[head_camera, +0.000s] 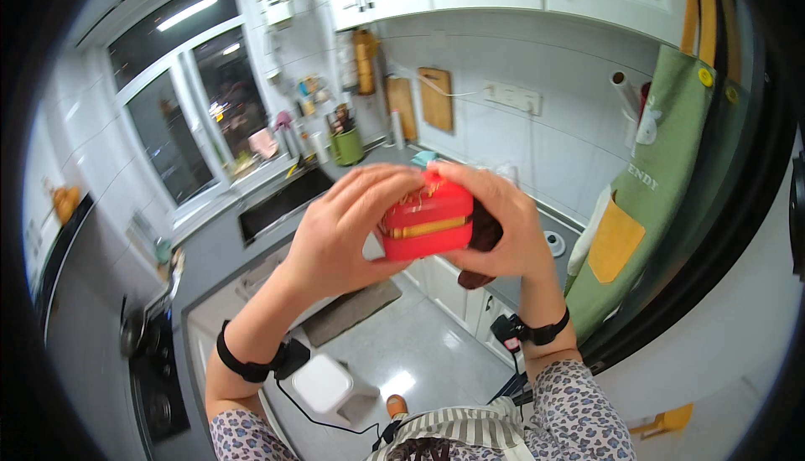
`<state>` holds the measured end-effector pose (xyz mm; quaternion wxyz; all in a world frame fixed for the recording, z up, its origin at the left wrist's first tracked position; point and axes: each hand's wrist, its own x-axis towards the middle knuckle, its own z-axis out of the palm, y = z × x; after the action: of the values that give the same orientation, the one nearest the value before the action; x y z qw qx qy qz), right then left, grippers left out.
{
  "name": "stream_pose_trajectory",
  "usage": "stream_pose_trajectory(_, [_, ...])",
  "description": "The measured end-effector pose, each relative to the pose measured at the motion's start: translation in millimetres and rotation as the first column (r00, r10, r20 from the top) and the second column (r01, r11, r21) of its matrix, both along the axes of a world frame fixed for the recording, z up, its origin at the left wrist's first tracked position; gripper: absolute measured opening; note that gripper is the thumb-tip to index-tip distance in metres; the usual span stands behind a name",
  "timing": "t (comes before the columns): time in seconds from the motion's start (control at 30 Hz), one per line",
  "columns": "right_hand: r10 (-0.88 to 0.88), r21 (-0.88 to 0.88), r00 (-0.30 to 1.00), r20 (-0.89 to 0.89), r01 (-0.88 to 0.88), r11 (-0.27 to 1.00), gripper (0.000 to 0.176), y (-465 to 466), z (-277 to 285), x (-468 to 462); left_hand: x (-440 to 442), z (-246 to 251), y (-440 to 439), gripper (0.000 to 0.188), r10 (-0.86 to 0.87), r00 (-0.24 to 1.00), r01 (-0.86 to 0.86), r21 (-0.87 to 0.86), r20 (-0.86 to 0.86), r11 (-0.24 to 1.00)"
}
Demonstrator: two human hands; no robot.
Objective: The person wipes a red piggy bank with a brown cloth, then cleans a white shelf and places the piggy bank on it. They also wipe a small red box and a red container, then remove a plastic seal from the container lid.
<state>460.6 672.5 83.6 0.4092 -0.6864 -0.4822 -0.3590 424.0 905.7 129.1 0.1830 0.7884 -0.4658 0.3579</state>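
Note:
A small red box (427, 225) with a gold band and gold decoration is held up in front of me, slightly blurred. My left hand (352, 231) grips its left side, fingers over the top and thumb underneath. From the right, my right hand (506, 225) holds the other side, its fingertips near the box's top. A dark brown object (484, 228) shows between the box and my right palm; a further dark brown part hangs below that hand, and I cannot tell what it is. Both wrists wear black straps with small devices.
Beyond my hands lies a grey countertop (220, 272) with a sink (286, 203) and a green utensil holder (346, 146). A white stool (324, 385) stands on the floor below my left forearm. A green apron (666, 128) hangs at the right. A stove (160, 392) is at the lower left.

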Motion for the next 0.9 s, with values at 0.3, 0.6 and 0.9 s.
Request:
stream_pose_trajectory(0.3, [-0.632,0.038,0.768,0.104,0.631,0.774,0.078,-20,41,49,164,48,-41,0.074,-0.451,0.877,0.448,0.055,0.167,0.892])
stream_pose_trajectory(0.6, [-0.838,0.366,0.543,0.044,0.772,0.52,0.069,-80,86,92,324,140,-140,0.068,-0.799,0.493,0.567,-0.57,-0.344,0.595])
stream_pose_trajectory(0.9, [-0.838,0.443,0.533,0.118,0.727,0.525,0.067,-117,118,142,420,200,-253,0.056,-0.76,0.548,0.292,-0.772,-0.348,0.565])
